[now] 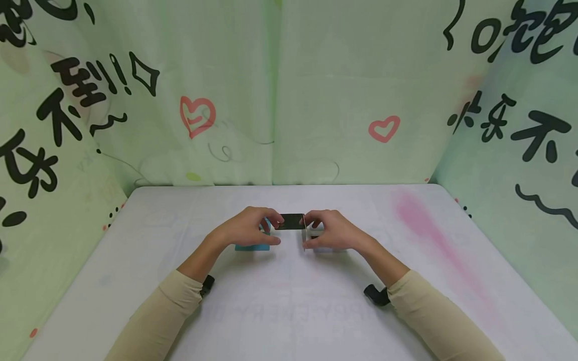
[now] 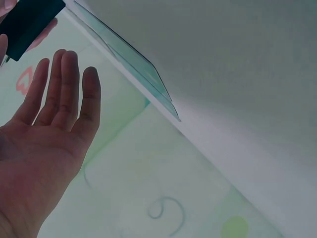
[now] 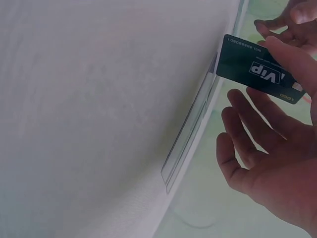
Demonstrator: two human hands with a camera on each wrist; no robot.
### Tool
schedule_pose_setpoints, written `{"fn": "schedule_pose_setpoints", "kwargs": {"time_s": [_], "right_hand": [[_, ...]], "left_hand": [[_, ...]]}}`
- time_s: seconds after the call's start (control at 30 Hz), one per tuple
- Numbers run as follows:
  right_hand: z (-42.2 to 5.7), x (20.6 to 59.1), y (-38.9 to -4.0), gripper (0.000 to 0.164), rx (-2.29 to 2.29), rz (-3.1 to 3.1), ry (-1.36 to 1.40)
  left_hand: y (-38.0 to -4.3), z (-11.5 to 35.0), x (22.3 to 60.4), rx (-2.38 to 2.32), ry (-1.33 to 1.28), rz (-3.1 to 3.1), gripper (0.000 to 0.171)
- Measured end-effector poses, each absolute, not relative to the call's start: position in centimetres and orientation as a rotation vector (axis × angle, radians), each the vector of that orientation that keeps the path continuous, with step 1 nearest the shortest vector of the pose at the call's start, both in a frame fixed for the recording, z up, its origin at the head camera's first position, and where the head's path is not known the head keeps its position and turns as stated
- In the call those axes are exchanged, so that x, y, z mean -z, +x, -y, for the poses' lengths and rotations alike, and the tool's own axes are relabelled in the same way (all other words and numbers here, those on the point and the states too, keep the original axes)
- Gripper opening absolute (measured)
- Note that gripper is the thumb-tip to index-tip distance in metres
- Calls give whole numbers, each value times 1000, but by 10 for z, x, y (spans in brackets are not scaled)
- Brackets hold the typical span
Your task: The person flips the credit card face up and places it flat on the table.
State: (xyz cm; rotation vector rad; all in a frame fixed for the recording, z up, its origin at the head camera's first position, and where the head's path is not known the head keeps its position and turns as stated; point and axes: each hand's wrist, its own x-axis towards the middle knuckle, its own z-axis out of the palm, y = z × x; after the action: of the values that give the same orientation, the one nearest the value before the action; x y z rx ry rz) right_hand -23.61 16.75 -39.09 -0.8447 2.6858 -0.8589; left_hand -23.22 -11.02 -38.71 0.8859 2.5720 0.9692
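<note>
A dark VIP card [image 1: 290,221] is up off the table between my two hands, its printed side showing in the right wrist view. My right hand [image 1: 336,229] is at the card's right end; in its wrist view the thumb [image 3: 297,64] overlaps the card [image 3: 247,67] and the index fingertip comes right up to its edge. My left hand [image 1: 248,226] reaches in from the other side, fingertips close to the card's left end. In the left wrist view that hand's fingers [image 2: 89,94] are straight and spread.
A blue piece [image 1: 252,247] lies partly under my left hand. By my right hand is a clear plate [image 3: 185,136] on the white table [image 1: 289,311]. Behind the table hangs a pale green cloth [image 1: 325,90] with red hearts and black writing.
</note>
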Motion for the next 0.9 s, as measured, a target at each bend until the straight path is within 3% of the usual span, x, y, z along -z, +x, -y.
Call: {"fn": "schedule_pose_setpoints", "kwargs": {"time_s": [0.9], "right_hand": [[-164,390,-236,46,757,-2704,-923]], "left_hand": [[-231,104,387,-1046,864,-2553,55]]}}
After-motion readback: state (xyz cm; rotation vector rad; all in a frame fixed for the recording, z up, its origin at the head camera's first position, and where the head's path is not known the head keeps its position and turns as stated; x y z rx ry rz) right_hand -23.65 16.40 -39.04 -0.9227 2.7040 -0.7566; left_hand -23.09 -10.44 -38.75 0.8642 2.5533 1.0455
